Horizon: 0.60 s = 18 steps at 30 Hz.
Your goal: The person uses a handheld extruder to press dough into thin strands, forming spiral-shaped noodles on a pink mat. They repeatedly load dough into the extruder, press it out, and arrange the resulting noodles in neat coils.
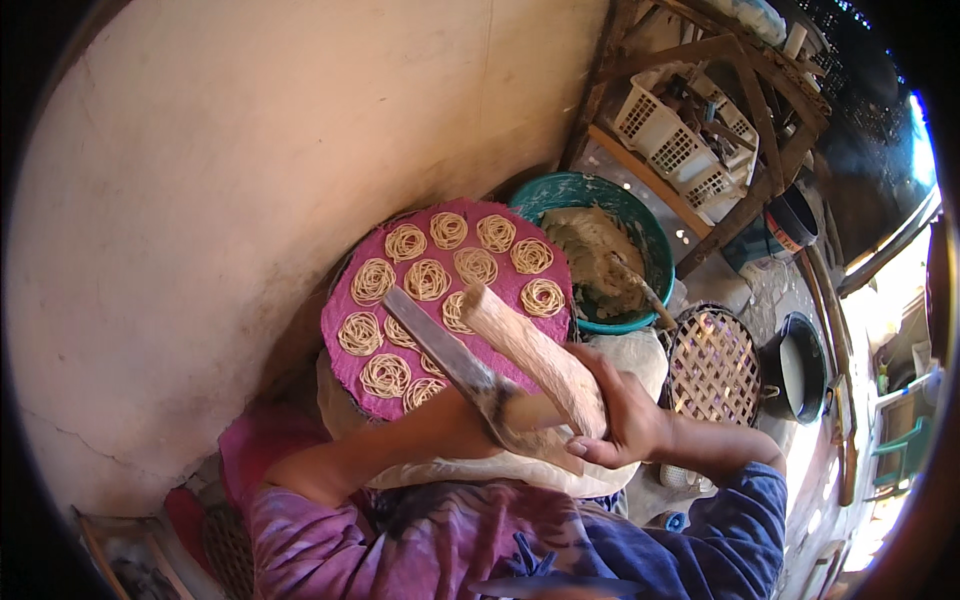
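A wooden press [535, 360] with a thick pale upper bar and a flatter, darker lower board [440, 340] is held in front of my body. My right hand [622, 412] wraps round its near right end, thumb below. My left forearm [420, 430] reaches in from the left and passes behind the press, which hides the fingers of that hand. Below lies a round tray covered with pink cloth [512, 372], bearing several flat coils of thin pale dough strands [428, 279]. The press covers part of the tray and some coils.
Right of the tray stands a teal basin [662, 265] of pale dough with a stick in it. Nearby are a round woven lattice tray [713, 365], a dark pot [795, 368] and a white plastic crate [655, 125] on a wooden frame. A plain wall [250, 150] rises at left.
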Tool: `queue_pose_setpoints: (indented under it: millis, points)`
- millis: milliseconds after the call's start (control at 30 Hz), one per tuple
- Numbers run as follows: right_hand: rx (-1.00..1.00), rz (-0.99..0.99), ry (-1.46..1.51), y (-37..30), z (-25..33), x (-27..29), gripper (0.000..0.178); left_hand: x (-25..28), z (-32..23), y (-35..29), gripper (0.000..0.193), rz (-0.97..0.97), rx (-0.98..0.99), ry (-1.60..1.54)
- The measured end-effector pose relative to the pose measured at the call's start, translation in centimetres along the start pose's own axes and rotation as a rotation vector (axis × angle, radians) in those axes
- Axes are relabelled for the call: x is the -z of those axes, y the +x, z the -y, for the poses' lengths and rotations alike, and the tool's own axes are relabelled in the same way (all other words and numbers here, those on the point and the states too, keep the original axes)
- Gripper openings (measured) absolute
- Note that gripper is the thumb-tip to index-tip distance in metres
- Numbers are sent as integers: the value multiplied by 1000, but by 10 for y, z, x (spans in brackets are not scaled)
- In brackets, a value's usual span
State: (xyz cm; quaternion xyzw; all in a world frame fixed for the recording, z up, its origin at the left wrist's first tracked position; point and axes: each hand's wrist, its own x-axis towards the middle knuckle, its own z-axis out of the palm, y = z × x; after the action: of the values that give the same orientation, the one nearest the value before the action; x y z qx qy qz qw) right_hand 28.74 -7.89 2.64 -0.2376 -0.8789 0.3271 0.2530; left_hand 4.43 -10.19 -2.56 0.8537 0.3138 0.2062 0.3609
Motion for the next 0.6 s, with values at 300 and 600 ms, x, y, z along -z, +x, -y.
queue_pose_setpoints:
  millis: [300, 600]
  points:
    - [-546, 592, 1354, -27, -19, 16, 133, 50, -4, 6, 63, 118, -45, -503]
    - [-384, 554, 1924, -55, -40, -11, 135, 101, 16, 114, 85, -206, -552, -1556]
